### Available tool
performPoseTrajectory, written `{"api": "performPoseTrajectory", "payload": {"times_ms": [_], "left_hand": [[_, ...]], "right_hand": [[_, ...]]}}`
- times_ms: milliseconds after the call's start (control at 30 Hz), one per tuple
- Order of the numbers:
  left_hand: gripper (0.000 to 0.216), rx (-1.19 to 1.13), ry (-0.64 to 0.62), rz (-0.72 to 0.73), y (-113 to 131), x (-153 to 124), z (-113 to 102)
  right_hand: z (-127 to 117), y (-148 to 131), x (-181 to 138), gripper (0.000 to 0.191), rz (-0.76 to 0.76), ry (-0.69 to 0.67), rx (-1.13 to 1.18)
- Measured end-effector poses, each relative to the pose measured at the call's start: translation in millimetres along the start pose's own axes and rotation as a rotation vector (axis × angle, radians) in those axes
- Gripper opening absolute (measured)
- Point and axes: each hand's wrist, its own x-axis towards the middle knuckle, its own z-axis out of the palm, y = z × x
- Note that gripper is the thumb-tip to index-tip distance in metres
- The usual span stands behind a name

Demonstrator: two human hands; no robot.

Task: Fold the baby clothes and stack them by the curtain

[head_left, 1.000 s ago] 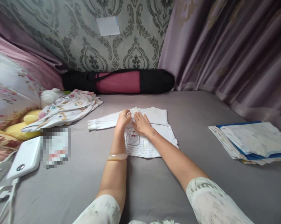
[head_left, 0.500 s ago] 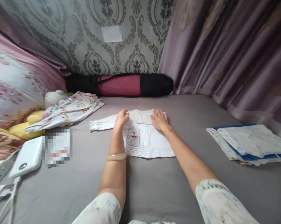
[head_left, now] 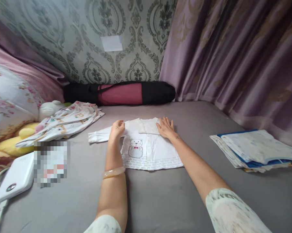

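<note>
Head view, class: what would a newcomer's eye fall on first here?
Likely the white bear-print shirt, flat on the grey sheet, left hand at one sleeve, right hand on the opposite shoulder. Next, the long black-and-red bag behind it, before the patterned wall.

Shirt (head_left: 163, 150): we see matt, lightly creased cloth
Sheet (head_left: 160, 200): smooth, matt cloth
Curtain (head_left: 204, 55): cloth we find satiny
Power bank (head_left: 18, 174): smooth, plastic-looking
Bangle (head_left: 114, 172): polished, glossy to us

White sleeves (head_left: 235, 212) patterned grey-green; a pale, amber-tinged bangle (head_left: 114, 172); small dark markings (head_left: 177, 138).
</note>
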Motion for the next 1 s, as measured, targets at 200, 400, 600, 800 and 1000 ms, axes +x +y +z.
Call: {"api": "performPoseTrajectory", "payload": {"times_ms": [200,400,600,800,1000], "left_hand": [[0.04,0.01,0.058,-0.034,-10,2,-9],[0.038,0.049,0.145,-0.087,-23,6,-14],[0.039,0.033,0.12,-0.106,-24,8,-12],[0.039,0.058,0.141,-0.139,-32,11,-15],[0.04,0.058,0.145,-0.119,-38,15,-15]], "right_hand": [[8,11,5,0.071,0.028,0.031,-0.042],[8,-1,8,0.068,-0.002,0.052,-0.071],[9,-27,11,0.069,-0.1,0.009,0.017],[15,-26,17,0.068,-0.082,0.011,0.027],[6,-33,17,0.065,-0.053,-0.043,0.032]]}}
